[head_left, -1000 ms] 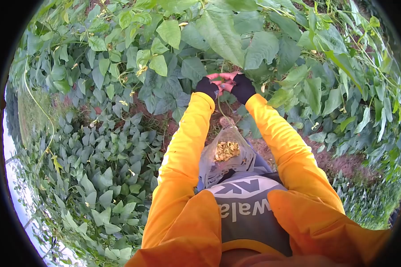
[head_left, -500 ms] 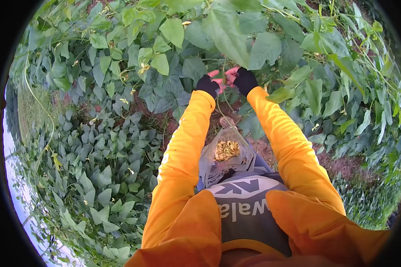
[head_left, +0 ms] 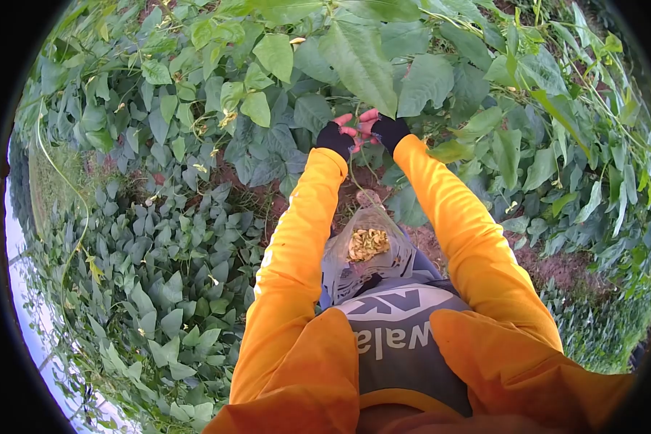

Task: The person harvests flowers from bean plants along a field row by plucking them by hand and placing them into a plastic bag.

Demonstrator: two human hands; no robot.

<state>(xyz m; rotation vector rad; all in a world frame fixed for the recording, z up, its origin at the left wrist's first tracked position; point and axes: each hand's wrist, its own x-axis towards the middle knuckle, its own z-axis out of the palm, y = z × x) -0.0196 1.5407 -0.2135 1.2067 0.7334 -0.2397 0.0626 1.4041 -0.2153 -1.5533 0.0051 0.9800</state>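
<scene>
Both my hands meet among the bean-like vines just above the middle of the view, in dark gloves that leave the fingertips bare. My left hand (head_left: 336, 137) has its fingers bent toward the right one. Close beside it, my right hand (head_left: 385, 132) is also curled, with its fingertips nearly touching the left. A thin green stem (head_left: 351, 172) runs down just below them. What the fingertips pinch is too small to make out. Below hangs a clear plastic bag (head_left: 340, 254) at my waist, holding a heap of yellowish flowers (head_left: 368, 244).
Dense leafy vines (head_left: 152, 304) fill the left and far side. A large leaf (head_left: 362, 61) overhangs close to my hands. Small yellow blossoms (head_left: 228, 117) dot the foliage. Reddish soil (head_left: 557, 267) shows at the right. A long thin tendril (head_left: 69, 173) arches at the left.
My fingers have shifted slightly, and the right hand has turned a little. The green piece seen between the hands before is less visible now. The bag stays in place.
</scene>
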